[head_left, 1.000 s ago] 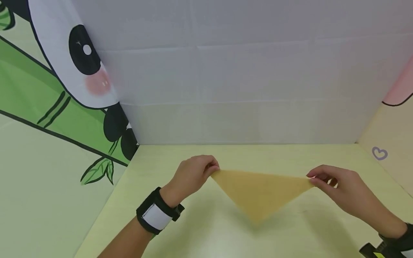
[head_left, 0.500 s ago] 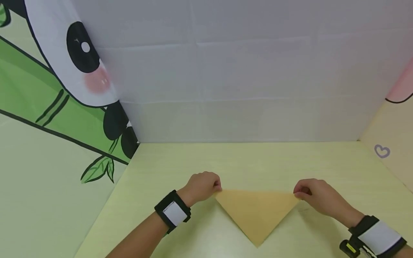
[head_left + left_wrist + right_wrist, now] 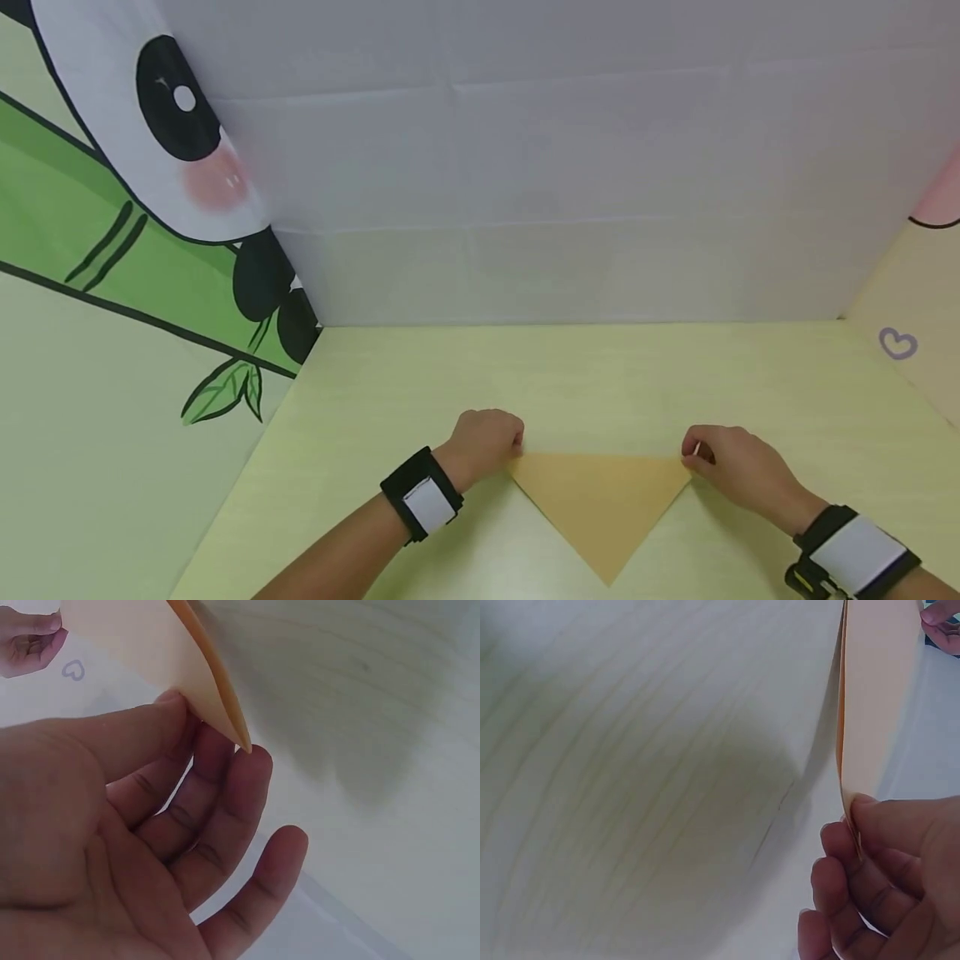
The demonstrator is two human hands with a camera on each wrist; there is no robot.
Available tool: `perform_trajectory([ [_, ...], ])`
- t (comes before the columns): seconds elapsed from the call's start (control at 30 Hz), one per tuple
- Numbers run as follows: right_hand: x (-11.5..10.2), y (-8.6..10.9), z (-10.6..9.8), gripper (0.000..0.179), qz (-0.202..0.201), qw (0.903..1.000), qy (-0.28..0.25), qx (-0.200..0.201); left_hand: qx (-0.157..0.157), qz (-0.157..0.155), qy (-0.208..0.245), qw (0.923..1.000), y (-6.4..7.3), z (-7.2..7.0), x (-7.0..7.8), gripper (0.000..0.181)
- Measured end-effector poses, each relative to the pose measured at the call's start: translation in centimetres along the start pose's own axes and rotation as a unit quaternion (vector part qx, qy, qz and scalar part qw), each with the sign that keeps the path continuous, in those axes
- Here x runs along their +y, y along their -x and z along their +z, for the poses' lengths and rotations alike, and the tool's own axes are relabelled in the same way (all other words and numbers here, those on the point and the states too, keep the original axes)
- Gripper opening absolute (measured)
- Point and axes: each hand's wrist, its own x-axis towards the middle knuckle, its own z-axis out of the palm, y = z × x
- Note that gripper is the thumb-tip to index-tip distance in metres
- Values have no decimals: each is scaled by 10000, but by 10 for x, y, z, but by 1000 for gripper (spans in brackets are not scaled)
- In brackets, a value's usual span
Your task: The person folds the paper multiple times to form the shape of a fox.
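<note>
A sheet of orange-yellow paper (image 3: pixel 603 508), folded into a triangle, has its long folded edge away from me and its point toward me. My left hand (image 3: pixel 486 446) pinches the left corner between thumb and fingers. At the opposite corner, my right hand (image 3: pixel 738 467) pinches the paper the same way. In the left wrist view, the two layers of the folded paper (image 3: pixel 139 652) part slightly along the open edge near the fingertips. The right wrist view shows the paper (image 3: pixel 877 697) standing edge-on above the thumb, its layers close together.
The pale yellow wood-grain table (image 3: pixel 585 375) lies under the hands. A whitish wall covering (image 3: pixel 525 167) rises behind it. Cartoon-printed cloth (image 3: pixel 112 217) stands on the left, and a beige panel with a heart (image 3: pixel 897 343) on the right. Each wrist wears a black band (image 3: pixel 423 496).
Both hands have come down and toward me with the paper, and closer together. The triangle's blurred point has become sharp and sits nearer the front. Both corners stay pinched.
</note>
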Motion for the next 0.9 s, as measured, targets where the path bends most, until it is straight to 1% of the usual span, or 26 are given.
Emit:
perform_trajectory([
  [0.17, 1, 1, 3, 11, 50, 10000, 34, -5, 88, 7, -43, 10000, 0, 4, -1, 22],
  [0.27, 3, 2, 6, 12, 39, 10000, 49, 19, 185, 45, 5, 9998, -1, 8, -3, 22],
  [0.4, 6, 2, 8, 12, 2, 9999, 80, 68, 245, 65, 161, 9995, -3, 9, -5, 19],
  [0.53, 6, 2, 11, 13, -62, 9994, 310, 151, 220, 32, 304, 9993, -1, 7, -6, 15],
  [0.67, 5, 3, 13, 12, -129, 9973, 664, 271, 199, 156, 348, 9991, 1, 4, -5, 7],
  [0.8, 3, 5, 12, 10, -190, 9951, 806, 532, 125, 315, 422, 9985, 6, -1, 1, 17],
  [0.9, -3, 9, 11, 14, -387, 9917, 879, 852, -58, 503, 419, 9978, 12, -7, 11, 28],
])
